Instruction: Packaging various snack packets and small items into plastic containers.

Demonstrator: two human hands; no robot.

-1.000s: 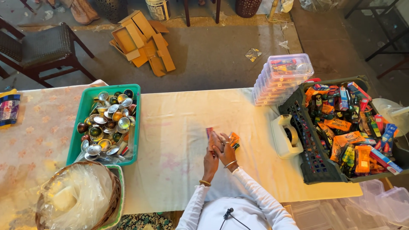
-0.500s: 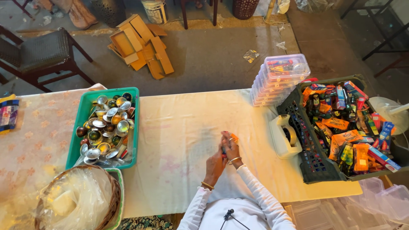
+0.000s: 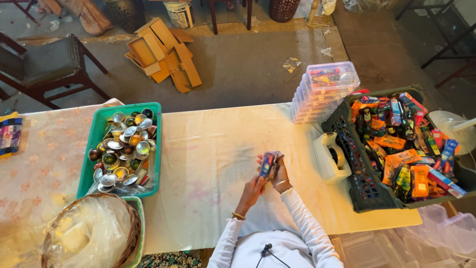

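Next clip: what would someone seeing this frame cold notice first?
Probably the two hands meeting at the table's middle, the right hand and left hand together holding a small colourful packet. Next, the dark crate heaped with bright packets on the right, beside a stack of clear lidded boxes. On the left sits a green tray full of shiny metal cups.

From the tape dispenser (image 3: 333, 157), I see bare tabletop (image 3: 213, 164) stretching leftward as far as the green tray (image 3: 121, 149) of metal cups, so my hands (image 3: 267, 173) can sweep there freely. Just right of the dispenser the black crate (image 3: 364, 183) blocks passage. Behind the dispenser, the stack of clear boxes (image 3: 322, 92) closes that corner.
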